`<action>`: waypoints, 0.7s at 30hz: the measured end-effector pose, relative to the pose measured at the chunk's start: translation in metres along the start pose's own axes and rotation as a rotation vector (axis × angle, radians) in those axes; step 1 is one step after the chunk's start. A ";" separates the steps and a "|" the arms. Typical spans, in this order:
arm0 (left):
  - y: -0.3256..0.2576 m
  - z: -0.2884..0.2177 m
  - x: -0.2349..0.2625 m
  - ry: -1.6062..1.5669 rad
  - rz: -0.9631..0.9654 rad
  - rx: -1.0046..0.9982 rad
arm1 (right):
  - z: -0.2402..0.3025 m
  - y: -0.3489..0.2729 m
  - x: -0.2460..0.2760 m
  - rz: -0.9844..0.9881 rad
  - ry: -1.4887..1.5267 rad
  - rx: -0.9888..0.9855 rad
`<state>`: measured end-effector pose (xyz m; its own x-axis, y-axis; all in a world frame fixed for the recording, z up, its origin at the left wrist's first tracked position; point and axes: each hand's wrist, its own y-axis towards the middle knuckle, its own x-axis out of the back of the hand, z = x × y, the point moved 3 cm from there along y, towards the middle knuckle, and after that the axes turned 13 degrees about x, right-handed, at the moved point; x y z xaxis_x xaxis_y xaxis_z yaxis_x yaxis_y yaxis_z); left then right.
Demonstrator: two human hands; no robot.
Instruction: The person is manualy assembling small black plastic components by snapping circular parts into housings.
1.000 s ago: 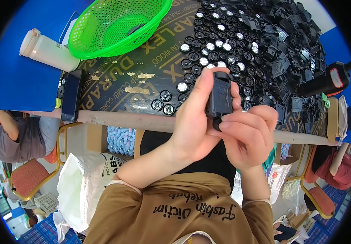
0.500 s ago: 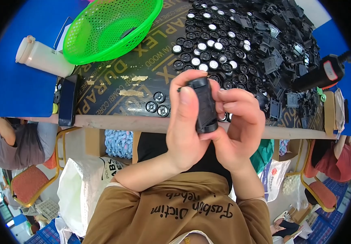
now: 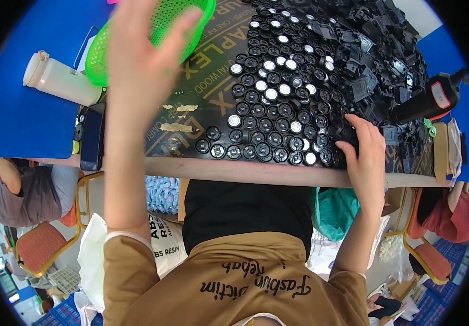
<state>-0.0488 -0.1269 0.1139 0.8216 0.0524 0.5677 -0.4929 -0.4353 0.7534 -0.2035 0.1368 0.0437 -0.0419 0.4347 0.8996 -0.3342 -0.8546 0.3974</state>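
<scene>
- Green basket (image 3: pixel 97 64) up at the upper left: one of them, thin plastic full of little holes, flared sides. Left hand (image 3: pixel 145 51) is in front of it, so I can't tell what's inside.
- That hand is a motion-blurred mess. Thumb sticks well out from the rest, the other fingers run off the top edge, and I can't tell if they've got hold of anything.
- Right hand (image 3: pixel 367 155) is at the right end of the wheels, thumb and index apart in a half-open curve around one dark piece (image 3: pixel 345 133), which sits by the front edge of the tabletop (image 3: pixel 210 100). Can't tell if it's actually gripped.
- One white container (image 3: pixel 60 79), smooth, cylindrical, lidded; contents don't show.
- Under the edge, a cardboard box (image 3: pixel 182 201) with loads of pale blue bits (image 3: pixel 161 194), plus one crinkly teal bag (image 3: pixel 336 213).
- Black wheels (image 3: pixel 266 125): dozens, way too many to count, round and spoked. Over a dozen silvery discs (image 3: pixel 284 89) sit among them.
- Angular black parts (image 3: pixel 362 87) in a jumbled heap on the right, also uncountable, shiny like hard plastic.
- One dark tool (image 3: pixel 426 103) with a pale label beside that heap.
</scene>
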 end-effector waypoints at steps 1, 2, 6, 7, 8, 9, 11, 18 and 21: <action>-0.014 -0.018 -0.004 -0.202 0.099 0.055 | 0.000 0.000 -0.002 -0.001 0.006 0.002; -0.029 -0.032 -0.012 -0.253 0.261 0.072 | -0.003 -0.001 -0.005 -0.054 0.052 -0.019; -0.095 -0.076 -0.040 -0.951 0.729 0.476 | 0.019 0.003 -0.002 -0.417 0.310 0.000; -0.108 -0.085 -0.052 -1.166 0.812 0.594 | 0.027 0.006 -0.005 -0.470 0.304 0.096; -0.114 -0.091 -0.059 -1.161 0.809 0.600 | 0.032 0.009 -0.011 -0.467 0.311 0.141; -0.117 -0.096 -0.065 -1.155 0.807 0.602 | 0.036 0.011 -0.018 -0.469 0.316 0.186; -0.124 -0.096 -0.069 -1.125 0.699 0.637 | 0.042 0.010 -0.026 -0.546 0.444 0.167; -0.125 -0.086 -0.056 -1.598 0.462 0.805 | 0.063 0.018 -0.038 -0.626 1.095 0.104; -0.124 -0.067 -0.046 -1.546 0.412 0.864 | 0.033 0.050 -0.025 -0.272 0.452 0.202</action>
<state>-0.0447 -0.0153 0.0166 0.4437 -0.7362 -0.5111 -0.8532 -0.5215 0.0105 -0.1879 0.0737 0.0473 -0.3930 0.6874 0.6107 -0.2042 -0.7128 0.6709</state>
